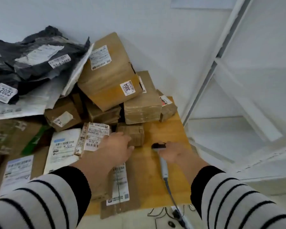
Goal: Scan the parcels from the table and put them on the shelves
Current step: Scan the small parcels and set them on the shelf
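Parcels crowd the wooden bench [163, 162], and the one in play is a small brown box [135, 134] near the middle of its bare right part, standing on the wood just in front of the stacked cartons. The left hand [117, 147] lies against the box's near left side, its grip curled round it with the thumb showing below the box's front edge; the fingers themselves are hidden behind the hand. The right hand [173, 154] is just to the right, apart from the box, its grip wrapped round the grey handle of a barcode scanner [160, 151], whose dark head points left toward the box. A grey cable [172, 197] runs from the scanner's handle down past the bench's near edge. Both forearms wear white sleeves with dark stripes and black cuffs.

Touching the box on its left is a labelled parcel [94, 138] covered with barcode stickers, and beside that a white mailer [63, 149]. Under the left wrist lies a flat carton [120, 187] with a long white label, overhanging the bench's near edge. Behind the small box a taped carton [142, 108] stands, and a large box marked 3004 [109, 71] leans tilted on top of the pile. Further left, dark grey mailing bags [36, 55] with white labels are heaped over white ones, one label reading 2023. To the right, well apart from the bench, a white shelf frame [221, 63] rises against the wall.
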{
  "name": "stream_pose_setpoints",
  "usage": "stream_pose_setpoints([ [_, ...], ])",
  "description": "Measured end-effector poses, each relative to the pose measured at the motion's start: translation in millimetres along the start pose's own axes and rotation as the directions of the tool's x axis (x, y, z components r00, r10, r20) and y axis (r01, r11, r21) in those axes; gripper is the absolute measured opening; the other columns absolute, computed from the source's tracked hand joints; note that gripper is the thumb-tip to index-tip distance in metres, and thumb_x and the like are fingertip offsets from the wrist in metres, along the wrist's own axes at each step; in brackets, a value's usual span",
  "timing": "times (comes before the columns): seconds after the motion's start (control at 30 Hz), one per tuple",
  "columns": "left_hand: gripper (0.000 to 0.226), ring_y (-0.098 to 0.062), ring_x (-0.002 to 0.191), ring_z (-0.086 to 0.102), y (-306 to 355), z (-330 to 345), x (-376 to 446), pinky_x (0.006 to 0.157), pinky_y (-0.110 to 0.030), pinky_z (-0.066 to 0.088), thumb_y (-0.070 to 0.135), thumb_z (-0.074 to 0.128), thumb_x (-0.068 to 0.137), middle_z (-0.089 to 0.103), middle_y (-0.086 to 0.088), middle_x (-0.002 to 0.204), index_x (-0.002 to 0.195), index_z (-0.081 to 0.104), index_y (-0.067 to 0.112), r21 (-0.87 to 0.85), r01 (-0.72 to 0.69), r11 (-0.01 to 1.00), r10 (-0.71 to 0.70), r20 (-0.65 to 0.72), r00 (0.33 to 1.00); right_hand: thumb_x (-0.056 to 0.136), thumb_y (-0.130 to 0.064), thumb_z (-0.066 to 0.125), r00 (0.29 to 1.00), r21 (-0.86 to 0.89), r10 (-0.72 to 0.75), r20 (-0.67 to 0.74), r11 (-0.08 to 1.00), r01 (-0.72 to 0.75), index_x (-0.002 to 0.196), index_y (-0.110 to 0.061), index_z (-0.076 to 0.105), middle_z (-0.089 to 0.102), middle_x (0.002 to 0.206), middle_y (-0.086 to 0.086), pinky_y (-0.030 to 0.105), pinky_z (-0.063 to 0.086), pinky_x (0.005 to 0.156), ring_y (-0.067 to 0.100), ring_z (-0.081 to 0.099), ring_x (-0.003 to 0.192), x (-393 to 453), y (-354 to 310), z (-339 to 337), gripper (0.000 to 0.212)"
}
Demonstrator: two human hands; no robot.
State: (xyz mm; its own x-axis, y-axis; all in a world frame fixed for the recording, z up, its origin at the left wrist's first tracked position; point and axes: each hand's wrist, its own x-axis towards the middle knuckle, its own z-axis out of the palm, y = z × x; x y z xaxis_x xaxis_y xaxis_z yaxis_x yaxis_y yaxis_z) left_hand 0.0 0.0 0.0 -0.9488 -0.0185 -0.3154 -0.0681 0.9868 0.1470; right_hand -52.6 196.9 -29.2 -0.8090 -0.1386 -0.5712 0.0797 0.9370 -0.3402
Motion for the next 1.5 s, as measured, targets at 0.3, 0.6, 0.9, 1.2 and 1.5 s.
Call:
stream_pose_setpoints([
  [0.3,0.033,-0.022,0.119,0.047,21,46,18,0.106,-0.040,0.035,0.040,0.043,0.099,0.052,-0.002,0.126,0.126,0.053,0.022,0.108,-0.123,0.987,0.107,0.145,0.984,0.101,-0.023,0.051,0.967,0.198,0.232,0.109,0.948,-0.249,0.088,-0.011,0.047,0.048,0.076,0.003,0.025,0.037,0.052,0.016,0.049,0.065,50,28,56,0.018],
  [0.6,0.030,-0.017,0.118,0.048,23,32,12,0.105,-0.036,0.035,0.037,0.043,0.100,0.055,0.007,0.124,0.125,0.056,0.029,0.027,-0.135,0.990,0.137,-0.124,0.983,0.099,-0.023,0.060,0.947,0.322,0.302,0.106,0.891,-0.320,0.082,-0.015,0.047,0.048,0.072,0.004,0.026,0.033,0.047,0.016,0.046,0.058,71,37,76,0.023],
  [0.9,0.088,-0.036,0.142,0.023,-45,8,-2,0.114,-0.055,0.021,0.055,0.069,0.081,0.027,-0.009,0.154,0.150,0.023,0.027,-0.529,0.529,0.663,-0.704,-0.202,0.681,0.095,-0.022,0.055,0.937,0.228,0.342,0.069,0.909,-0.348,0.075,-0.016,0.047,0.044,0.071,0.004,0.027,0.031,0.047,0.017,0.041,0.057,59,26,59,0.023],
  [1.2,0.105,-0.045,0.141,0.019,-76,30,-4,0.113,-0.055,0.025,0.068,0.069,0.075,0.019,-0.017,0.153,0.155,0.016,0.026,-0.522,0.615,0.591,-0.704,0.039,0.710,0.106,-0.006,0.036,0.931,0.292,0.365,0.026,0.888,-0.356,0.110,-0.012,0.047,0.041,0.070,0.009,0.030,0.030,0.044,0.020,0.038,0.053,64,23,90,0.013],
  [1.5,0.075,-0.035,0.129,0.044,-70,8,-22,0.103,-0.053,0.044,0.055,0.067,0.084,0.035,-0.008,0.148,0.148,0.041,0.025,-0.610,0.395,0.687,-0.618,-0.206,0.758,0.089,-0.007,0.055,0.972,0.644,0.236,-0.015,0.746,-0.171,0.105,-0.015,0.044,0.059,0.102,0.018,0.049,0.059,0.072,0.038,0.066,0.095,31,-12,56,0.021],
])
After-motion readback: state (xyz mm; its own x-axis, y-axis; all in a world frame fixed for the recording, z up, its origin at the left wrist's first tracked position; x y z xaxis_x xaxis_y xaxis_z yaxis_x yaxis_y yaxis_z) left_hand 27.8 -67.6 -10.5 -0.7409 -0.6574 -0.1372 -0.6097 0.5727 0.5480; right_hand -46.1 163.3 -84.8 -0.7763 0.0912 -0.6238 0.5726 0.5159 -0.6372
